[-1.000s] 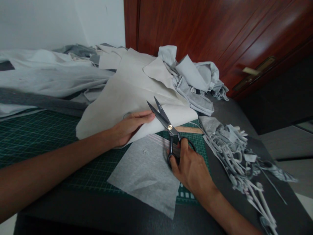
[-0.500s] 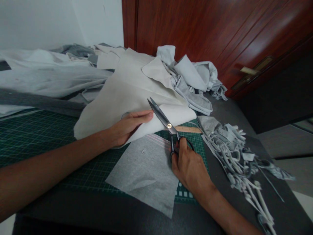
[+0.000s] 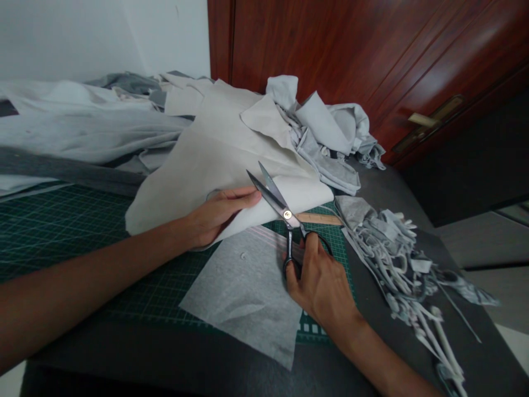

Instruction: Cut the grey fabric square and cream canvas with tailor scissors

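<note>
My left hand (image 3: 223, 212) grips the folded edge of a large cream fabric piece (image 3: 198, 160), thumb on top and some fingers hidden beneath the fold. In my right hand (image 3: 320, 278) is a pair of scissors (image 3: 288, 214), thumb and fingers through the black handles. Their blades are parted and point away over the fabric fold, just right of my left thumb. A grey fabric piece (image 3: 248, 298) lies flat on the green cutting mat (image 3: 136, 292), below the fold. Part of a wooden ruler (image 3: 320, 219) shows beside the scissors.
Fabric scraps and cords (image 3: 400, 264) lie heaped on the dark table (image 3: 454, 275) at the right. Crumpled grey fabric (image 3: 326, 143) sits at the back. White and grey cloth (image 3: 82, 132) spreads across the left. A wooden door (image 3: 322, 49) stands behind.
The scissor blades have parted wider, and the handles have spread in my right hand. My left hand stays on the cream fabric, which has hardly moved.
</note>
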The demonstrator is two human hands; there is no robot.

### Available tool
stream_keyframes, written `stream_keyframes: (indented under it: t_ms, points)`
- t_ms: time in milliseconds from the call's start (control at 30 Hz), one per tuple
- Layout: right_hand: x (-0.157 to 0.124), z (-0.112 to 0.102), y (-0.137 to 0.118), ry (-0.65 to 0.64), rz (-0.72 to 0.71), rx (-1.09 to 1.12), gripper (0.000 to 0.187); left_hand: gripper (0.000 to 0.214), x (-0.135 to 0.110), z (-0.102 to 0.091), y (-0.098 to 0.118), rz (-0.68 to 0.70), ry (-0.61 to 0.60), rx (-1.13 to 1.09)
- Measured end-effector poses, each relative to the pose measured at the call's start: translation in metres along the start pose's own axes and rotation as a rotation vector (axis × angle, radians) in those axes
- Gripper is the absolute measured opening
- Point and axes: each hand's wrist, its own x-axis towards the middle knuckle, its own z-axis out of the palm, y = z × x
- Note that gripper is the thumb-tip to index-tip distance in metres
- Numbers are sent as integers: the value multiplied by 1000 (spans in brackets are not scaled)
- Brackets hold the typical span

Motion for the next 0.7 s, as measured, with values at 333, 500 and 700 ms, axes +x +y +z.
stream_keyframes:
  t_ms: [333,500,700]
  points:
    - [3,2,9,24,-32,21,14,14,1,-2,-1,4,-34,-24]
    - [3,3,8,7,-42,32,13,15,0,0,0,-2,-19,-20]
    - [2,3,7,-11,-41,46,15,15,1,0,0,-1,-3,7]
